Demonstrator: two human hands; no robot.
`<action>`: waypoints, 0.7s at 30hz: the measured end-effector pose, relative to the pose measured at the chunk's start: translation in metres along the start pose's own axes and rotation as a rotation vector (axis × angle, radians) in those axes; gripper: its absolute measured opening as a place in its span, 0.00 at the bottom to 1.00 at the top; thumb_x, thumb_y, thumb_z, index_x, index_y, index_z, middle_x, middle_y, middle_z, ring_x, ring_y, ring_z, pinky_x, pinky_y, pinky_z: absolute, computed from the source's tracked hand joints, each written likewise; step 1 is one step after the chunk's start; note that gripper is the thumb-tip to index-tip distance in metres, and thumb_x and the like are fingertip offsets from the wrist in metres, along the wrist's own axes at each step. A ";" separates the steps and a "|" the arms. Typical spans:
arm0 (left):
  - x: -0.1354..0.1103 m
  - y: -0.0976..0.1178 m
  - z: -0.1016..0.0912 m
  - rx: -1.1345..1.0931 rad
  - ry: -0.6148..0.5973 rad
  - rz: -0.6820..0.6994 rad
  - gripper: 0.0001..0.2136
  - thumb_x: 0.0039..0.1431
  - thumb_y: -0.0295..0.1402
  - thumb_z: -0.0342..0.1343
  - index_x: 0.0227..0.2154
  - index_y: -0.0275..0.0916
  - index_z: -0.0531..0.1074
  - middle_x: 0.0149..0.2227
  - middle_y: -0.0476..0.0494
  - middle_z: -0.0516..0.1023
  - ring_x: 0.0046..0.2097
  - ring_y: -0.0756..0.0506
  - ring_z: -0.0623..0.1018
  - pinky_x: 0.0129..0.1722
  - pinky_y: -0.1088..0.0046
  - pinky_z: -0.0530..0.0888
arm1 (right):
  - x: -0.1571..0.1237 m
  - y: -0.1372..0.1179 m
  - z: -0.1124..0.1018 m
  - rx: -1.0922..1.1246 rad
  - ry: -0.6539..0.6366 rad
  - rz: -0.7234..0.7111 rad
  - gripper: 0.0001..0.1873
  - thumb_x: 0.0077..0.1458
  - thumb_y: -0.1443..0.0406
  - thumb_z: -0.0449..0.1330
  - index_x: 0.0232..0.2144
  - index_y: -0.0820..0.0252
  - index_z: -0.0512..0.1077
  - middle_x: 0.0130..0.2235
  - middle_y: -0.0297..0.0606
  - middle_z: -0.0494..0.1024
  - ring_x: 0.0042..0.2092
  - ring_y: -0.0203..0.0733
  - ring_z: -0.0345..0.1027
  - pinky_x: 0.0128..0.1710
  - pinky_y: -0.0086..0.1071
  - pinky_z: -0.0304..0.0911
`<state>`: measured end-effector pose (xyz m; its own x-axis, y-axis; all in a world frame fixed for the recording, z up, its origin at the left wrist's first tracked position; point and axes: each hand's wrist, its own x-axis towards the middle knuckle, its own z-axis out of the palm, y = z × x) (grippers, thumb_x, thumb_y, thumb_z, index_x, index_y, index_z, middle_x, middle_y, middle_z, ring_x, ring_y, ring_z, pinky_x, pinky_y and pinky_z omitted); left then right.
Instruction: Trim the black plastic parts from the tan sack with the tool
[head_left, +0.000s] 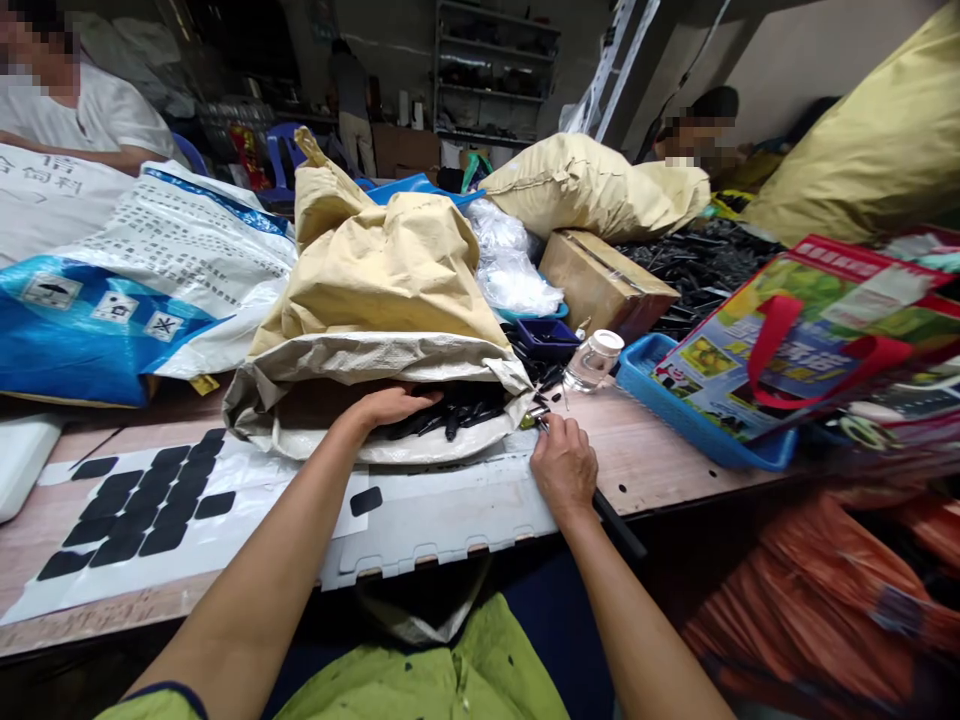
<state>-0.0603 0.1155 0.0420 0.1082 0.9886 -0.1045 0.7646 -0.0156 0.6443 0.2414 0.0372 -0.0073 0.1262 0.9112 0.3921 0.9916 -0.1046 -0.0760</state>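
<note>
My left hand (pixel 396 405) reaches into the mouth of a tan woven sack (pixel 382 270). Its visible fingers are stretched out beside black plastic pieces (pixel 454 415) inside; the fingertips are partly hidden. To the right of the sack's opening, my right hand (pixel 564 465) is closed round a black-handled tool (pixel 621 525). The handle sticks out below my wrist, and a small metal part (pixel 534 415) shows at my fingertips. Beneath the sack's mouth lies a pale grey flat board (pixel 442 525) along the table edge.
Several black rounded pads (pixel 139 505) lie on a white sheet at the left. A clear jar (pixel 594 360), a blue basket (pixel 705 425) with a colourful bag (pixel 810 330), and a cardboard box (pixel 604 280) stand to the right. Other people sit or stand beyond.
</note>
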 end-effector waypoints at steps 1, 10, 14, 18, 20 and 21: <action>-0.006 -0.001 0.001 0.028 -0.053 0.019 0.28 0.55 0.58 0.61 0.50 0.43 0.79 0.44 0.41 0.84 0.47 0.35 0.82 0.45 0.65 0.75 | 0.000 0.000 0.000 -0.001 -0.001 0.000 0.12 0.66 0.67 0.54 0.51 0.57 0.71 0.43 0.43 0.74 0.45 0.47 0.65 0.38 0.36 0.53; -0.039 0.004 0.015 0.322 -0.109 0.209 0.50 0.39 0.67 0.64 0.65 0.51 0.66 0.59 0.37 0.77 0.59 0.26 0.75 0.51 0.59 0.73 | 0.000 0.000 0.000 -0.017 -0.007 -0.005 0.12 0.66 0.66 0.55 0.50 0.57 0.70 0.44 0.42 0.74 0.45 0.47 0.65 0.38 0.36 0.53; -0.025 0.004 0.018 0.331 -0.111 0.156 0.48 0.39 0.67 0.64 0.64 0.52 0.68 0.58 0.40 0.78 0.58 0.28 0.76 0.50 0.60 0.73 | 0.000 0.000 0.000 -0.011 -0.017 0.005 0.12 0.66 0.66 0.55 0.51 0.57 0.70 0.44 0.42 0.74 0.45 0.47 0.65 0.39 0.36 0.53; -0.009 0.003 0.017 0.319 -0.096 0.134 0.45 0.41 0.65 0.64 0.63 0.52 0.69 0.60 0.41 0.76 0.59 0.29 0.75 0.51 0.60 0.73 | 0.000 -0.001 -0.001 -0.012 -0.026 0.012 0.12 0.66 0.66 0.55 0.51 0.57 0.71 0.44 0.42 0.73 0.46 0.47 0.65 0.40 0.35 0.53; -0.006 0.004 0.016 0.308 -0.098 0.138 0.44 0.42 0.62 0.65 0.63 0.52 0.69 0.58 0.42 0.78 0.58 0.29 0.76 0.50 0.61 0.73 | 0.000 -0.001 -0.001 -0.011 -0.028 0.015 0.13 0.66 0.66 0.54 0.51 0.57 0.71 0.44 0.42 0.74 0.46 0.47 0.65 0.39 0.36 0.53; -0.005 0.004 0.015 0.299 -0.101 0.146 0.43 0.42 0.61 0.66 0.63 0.52 0.69 0.57 0.42 0.78 0.57 0.29 0.76 0.49 0.62 0.73 | 0.000 -0.001 -0.001 -0.009 -0.028 0.014 0.13 0.67 0.66 0.53 0.51 0.57 0.71 0.44 0.43 0.74 0.46 0.47 0.65 0.39 0.36 0.54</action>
<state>-0.0479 0.1079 0.0334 0.2814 0.9530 -0.1119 0.8870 -0.2139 0.4093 0.2402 0.0372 -0.0057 0.1397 0.9204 0.3652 0.9899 -0.1214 -0.0728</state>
